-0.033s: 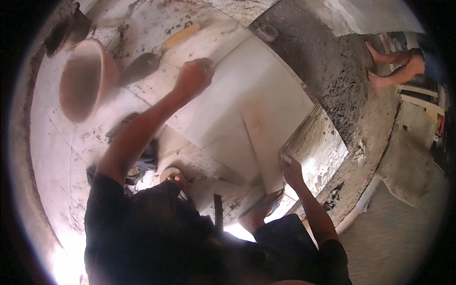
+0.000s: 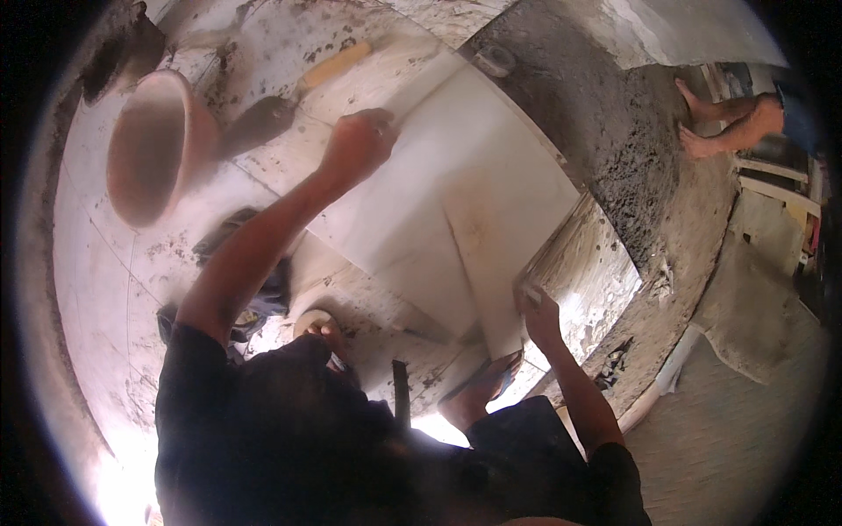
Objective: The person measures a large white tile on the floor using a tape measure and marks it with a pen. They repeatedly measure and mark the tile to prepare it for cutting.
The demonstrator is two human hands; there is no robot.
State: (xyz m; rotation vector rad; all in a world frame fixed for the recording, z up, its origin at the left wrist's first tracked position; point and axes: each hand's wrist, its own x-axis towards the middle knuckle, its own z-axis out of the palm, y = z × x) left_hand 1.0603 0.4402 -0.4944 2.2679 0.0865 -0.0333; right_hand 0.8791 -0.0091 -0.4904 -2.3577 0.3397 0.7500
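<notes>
A large white tile (image 2: pixel 395 206) spans the space in front of me, with a faint brown smear near its middle. My left hand (image 2: pixel 361 140) is closed at its far left edge, fingers curled over. On the near right edge, my right hand (image 2: pixel 537 307) is closed too; something whitish shows at its fingertips, too blurred to make out. The tile's far right side runs along a bed of grey mortar (image 2: pixel 596 114). Whether the tile rests fully on what is beneath it I cannot tell.
A trowel with a yellowish handle (image 2: pixel 338 66) lies beyond my left hand, beside a tilted pinkish basin (image 2: pixel 189 149). A small object (image 2: pixel 494 61) sits on the mortar. Another person's bare limbs (image 2: pixel 732 123) reach in at the far right. My foot (image 2: pixel 469 401) is close to the tile.
</notes>
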